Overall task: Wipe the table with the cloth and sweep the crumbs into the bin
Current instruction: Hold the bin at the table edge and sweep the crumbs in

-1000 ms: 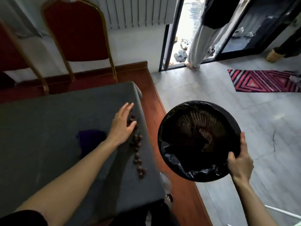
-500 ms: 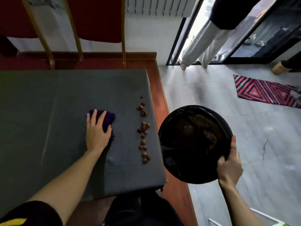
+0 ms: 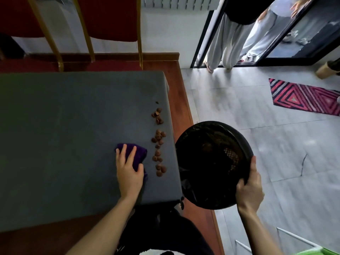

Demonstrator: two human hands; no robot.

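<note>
A dark grey table [image 3: 73, 126] fills the left of the view. My left hand [image 3: 129, 171] presses flat on a purple cloth [image 3: 138, 153] lying on it. Just right of the cloth, several brown crumbs [image 3: 159, 142] lie in a line along the table's right edge. My right hand [image 3: 249, 190] grips the near rim of a round black bin [image 3: 211, 162] lined with a black bag. The bin is held tilted, its mouth against the table's right edge, beside the crumbs.
Red chairs with gold legs [image 3: 110, 24] stand behind the table. A red-brown wooden platform [image 3: 181, 100] runs under the table's right side. A person [image 3: 231, 34] stands in the doorway at the back. A striped red rug [image 3: 303, 97] lies on the grey floor tiles.
My left hand left the crumbs, went left onto the purple cloth, and has slid with it rightward toward the crumbs. The bin has come closer to the table edge.
</note>
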